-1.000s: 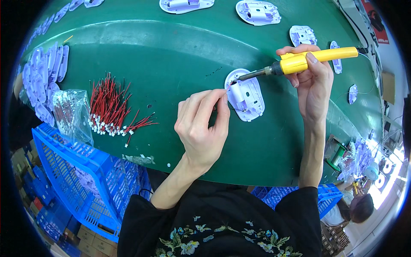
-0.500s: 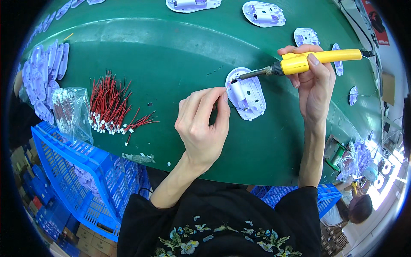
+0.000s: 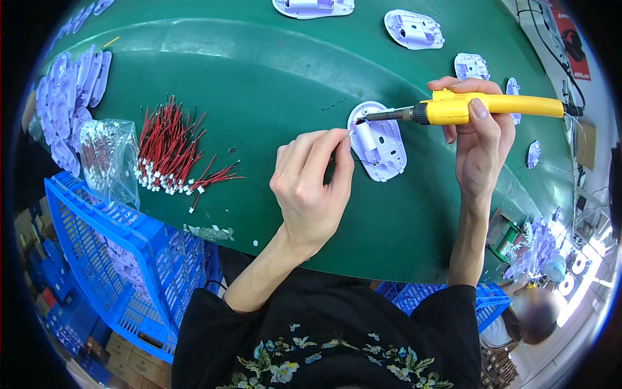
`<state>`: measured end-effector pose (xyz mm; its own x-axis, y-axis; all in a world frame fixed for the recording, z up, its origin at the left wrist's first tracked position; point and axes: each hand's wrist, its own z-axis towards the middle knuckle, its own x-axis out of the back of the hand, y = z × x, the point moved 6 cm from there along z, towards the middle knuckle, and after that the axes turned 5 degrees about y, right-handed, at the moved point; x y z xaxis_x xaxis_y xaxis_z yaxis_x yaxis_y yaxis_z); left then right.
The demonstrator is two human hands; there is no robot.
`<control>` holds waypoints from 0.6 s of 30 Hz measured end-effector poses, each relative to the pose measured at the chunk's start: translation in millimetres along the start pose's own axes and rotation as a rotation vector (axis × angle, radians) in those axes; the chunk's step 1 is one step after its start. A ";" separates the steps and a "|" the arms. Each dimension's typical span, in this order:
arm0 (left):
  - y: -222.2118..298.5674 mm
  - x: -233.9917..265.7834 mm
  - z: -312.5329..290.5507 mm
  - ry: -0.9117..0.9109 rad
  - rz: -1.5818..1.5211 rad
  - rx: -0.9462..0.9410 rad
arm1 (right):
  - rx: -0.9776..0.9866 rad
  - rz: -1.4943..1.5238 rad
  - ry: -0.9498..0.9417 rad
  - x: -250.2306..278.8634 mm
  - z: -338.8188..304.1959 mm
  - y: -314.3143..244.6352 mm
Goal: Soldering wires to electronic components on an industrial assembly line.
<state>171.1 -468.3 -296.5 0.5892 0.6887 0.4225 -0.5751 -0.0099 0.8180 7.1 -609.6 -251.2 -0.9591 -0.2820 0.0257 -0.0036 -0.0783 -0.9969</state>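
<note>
A white plastic housing half [image 3: 387, 159], oval with moulded ribs and a raised compartment, lies on the green tabletop in front of me. My right hand [image 3: 483, 129] grips a yellow soldering iron [image 3: 453, 108], its handle pointing right. The iron's dark tip meets the housing's upper left end, beside a small dark spot. At the housing's left edge my left hand [image 3: 314, 185] is closed in a pinch, thumb against forefinger, on what looks like a thin wire; the fingertips mostly hide it. Another thin dark wire shows along the housing's lower left side.
Left of my hands lie a pile of red and black wires with white connectors [image 3: 170, 152], a clear bag of more [image 3: 107, 159] and stacked white housings [image 3: 61, 110]. Further housings [image 3: 414, 29] line the far side. A blue crate [image 3: 116, 259] stands lower left; a solder spool [image 3: 504, 241] sits right.
The soldering iron's handle has swung lower, so it lies more level, its tip still at the housing's upper left end. My left hand keeps its pinch there. The whole view has shifted slightly.
</note>
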 end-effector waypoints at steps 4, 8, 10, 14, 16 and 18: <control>-0.5 -0.7 -0.5 0.003 -0.004 0.001 | 0.003 -0.013 0.009 1.1 0.7 0.5; 0.1 -1.0 0.3 -0.001 -0.003 0.002 | 0.000 -0.026 0.021 1.7 1.2 1.1; 0.4 -1.5 0.5 -0.006 -0.003 -0.003 | -0.019 -0.011 0.029 3.8 3.0 4.1; 0.4 -1.6 0.9 -0.009 0.001 0.006 | -0.049 -0.001 0.048 5.1 3.9 7.5; 0.3 -1.1 0.6 -0.012 0.001 0.009 | -0.052 0.027 0.042 5.5 4.1 9.3; -0.3 -1.2 0.2 -0.013 0.007 0.006 | -0.054 0.022 0.042 4.6 3.4 8.0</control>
<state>170.7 -469.4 -297.1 0.5925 0.6789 0.4337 -0.5759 -0.0195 0.8173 3.5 -614.8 -258.8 -0.9700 -0.2430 0.0013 0.0037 -0.0199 -0.9998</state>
